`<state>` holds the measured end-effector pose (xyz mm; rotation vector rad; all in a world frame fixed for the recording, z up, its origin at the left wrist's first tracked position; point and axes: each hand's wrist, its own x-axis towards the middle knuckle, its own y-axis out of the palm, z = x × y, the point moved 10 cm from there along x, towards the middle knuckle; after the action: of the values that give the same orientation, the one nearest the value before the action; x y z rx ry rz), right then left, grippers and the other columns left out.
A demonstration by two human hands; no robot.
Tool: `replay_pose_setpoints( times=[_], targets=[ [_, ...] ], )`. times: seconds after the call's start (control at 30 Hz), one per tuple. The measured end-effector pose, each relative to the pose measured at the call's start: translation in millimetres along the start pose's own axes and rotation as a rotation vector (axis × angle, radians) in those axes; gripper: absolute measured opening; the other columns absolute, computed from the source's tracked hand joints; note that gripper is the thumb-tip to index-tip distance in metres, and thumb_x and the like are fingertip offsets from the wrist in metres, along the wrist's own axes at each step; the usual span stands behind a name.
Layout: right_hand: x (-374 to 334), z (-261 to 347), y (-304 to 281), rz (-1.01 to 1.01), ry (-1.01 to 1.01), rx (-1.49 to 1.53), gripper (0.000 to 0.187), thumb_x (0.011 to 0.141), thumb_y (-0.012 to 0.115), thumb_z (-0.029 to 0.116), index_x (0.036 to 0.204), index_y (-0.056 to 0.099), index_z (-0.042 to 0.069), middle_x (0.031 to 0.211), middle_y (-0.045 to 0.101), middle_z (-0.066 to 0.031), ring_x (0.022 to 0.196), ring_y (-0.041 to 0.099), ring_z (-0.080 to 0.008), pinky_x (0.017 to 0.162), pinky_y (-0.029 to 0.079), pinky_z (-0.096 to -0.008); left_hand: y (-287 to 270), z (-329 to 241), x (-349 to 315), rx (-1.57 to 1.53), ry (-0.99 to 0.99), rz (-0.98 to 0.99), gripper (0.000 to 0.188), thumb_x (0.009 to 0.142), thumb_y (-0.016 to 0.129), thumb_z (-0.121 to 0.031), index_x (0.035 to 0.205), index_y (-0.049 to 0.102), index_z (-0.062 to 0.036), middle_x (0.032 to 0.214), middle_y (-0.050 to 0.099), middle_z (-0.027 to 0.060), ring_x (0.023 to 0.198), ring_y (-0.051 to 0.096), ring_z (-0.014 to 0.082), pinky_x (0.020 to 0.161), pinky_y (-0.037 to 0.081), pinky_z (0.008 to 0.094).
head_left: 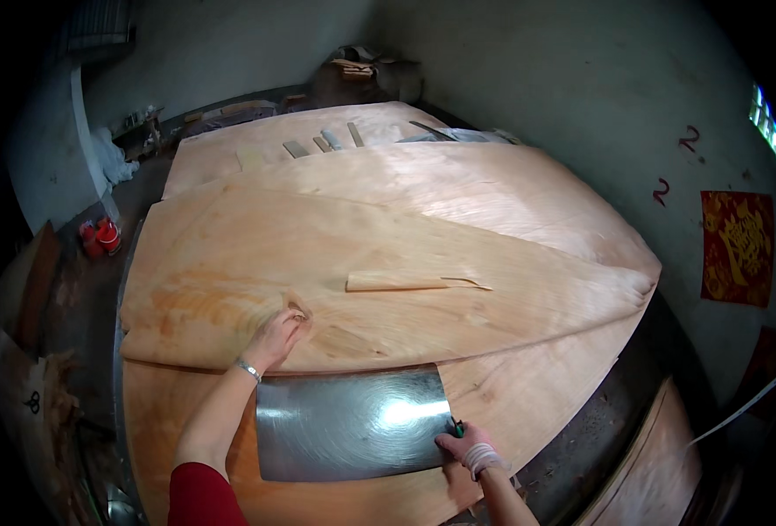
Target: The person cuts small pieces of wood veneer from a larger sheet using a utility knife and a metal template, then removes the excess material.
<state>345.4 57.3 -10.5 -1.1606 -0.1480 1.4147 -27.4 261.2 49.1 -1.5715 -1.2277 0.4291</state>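
My left hand [284, 337] rests on a large wood veneer sheet [388, 241], its fingers curled and pinched beside a dark, knot-like spot. Whatever lies between those fingertips is too small to make out. A grey metal plate [344, 430] with a bright, swirled surface lies flat on the veneer just in front of me, partly under the upper sheet's near edge. By the plate's right edge, my right hand [469, 447] is closed around a small green-and-black tool [458, 429], mostly hidden in the fingers. Past my left hand lies a narrow rolled veneer strip [397, 281].
More veneer sheets [493, 175] are stacked beneath and behind, with several flat strips [322, 143] near the far edge. Red containers [100, 237] stand on the floor at left. Scissors [31, 401] hang or lie at far left. Another wooden sheet [655, 460] leans at lower right.
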Motion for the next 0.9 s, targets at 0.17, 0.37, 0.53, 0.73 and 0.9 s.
replay_pose_setpoints(
  times=[0.17, 0.37, 0.53, 0.73, 0.9],
  targets=[
    [-21.6, -34.8, 46.2, 0.336, 0.044, 0.282, 0.046, 0.071, 0.072, 0.048, 0.078, 0.063, 0.003, 0.055, 0.053, -0.0033, 0.045, 0.047, -0.0139, 0.044, 0.039, -0.0294, -8.8, -0.5, -11.3, 0.198, -0.087, -0.249, 0.039, 0.081, 0.063, -0.026, 0.108, 0.056, 0.001, 0.124, 0.048, 0.0188, 0.117, 0.046, 0.0342, 0.1, 0.037, 0.0424],
    [-60.8, -41.5, 93.0, 0.418, -0.066, 0.524, 0.034, 0.079, 0.072, 0.032, 0.091, 0.065, 0.002, 0.073, 0.06, -0.0011, 0.061, 0.053, -0.0103, 0.051, 0.043, -0.0249, 7.7, 26.1, 6.8, 0.287, -0.586, -0.238, 0.044, 0.084, 0.059, -0.038, 0.101, 0.059, 0.0026, 0.119, 0.05, 0.0232, 0.115, 0.046, 0.0364, 0.097, 0.038, 0.0443],
    [-85.1, -49.3, 83.9, 0.3, -0.071, 0.891, 0.034, 0.08, 0.072, 0.026, 0.101, 0.062, 0.001, 0.086, 0.064, -0.0031, 0.074, 0.058, -0.0118, 0.064, 0.048, -0.0256, -5.0, 28.3, 6.1, -0.016, -0.516, -0.445, 0.025, 0.08, 0.065, -0.026, 0.081, 0.06, -0.0007, 0.084, 0.059, 0.0184, 0.081, 0.057, 0.0306, 0.07, 0.046, 0.0413],
    [-123.6, -123.6, 2.0, 0.124, 0.003, 1.484, 0.032, 0.073, 0.07, 0.005, 0.103, 0.059, 0.004, 0.094, 0.065, -0.0086, 0.083, 0.064, -0.0224, 0.076, 0.054, -0.035, -20.7, -193.7, -56.4, -0.703, -0.248, -0.161, 0.01, 0.08, 0.064, -0.013, 0.083, 0.062, -0.0035, 0.066, 0.058, 0.0078, 0.057, 0.055, 0.0196, 0.054, 0.045, 0.0306],
    [-149.0, -268.9, -90.7, -0.34, -0.029, 1.304, 0.031, 0.071, 0.068, 0.002, 0.101, 0.058, 0.004, 0.092, 0.062, -0.0068, 0.081, 0.061, -0.0199, 0.076, 0.051, -0.0345, 13.7, -386.2, -214.2, -0.323, 0.342, 1.023, 0.075, 0.088, 0.054, -0.043, 0.14, 0.025, 0.0036, 0.126, 0.048, 0.0258, 0.119, 0.045, 0.0391, 0.107, 0.03, 0.045]
  ],
)
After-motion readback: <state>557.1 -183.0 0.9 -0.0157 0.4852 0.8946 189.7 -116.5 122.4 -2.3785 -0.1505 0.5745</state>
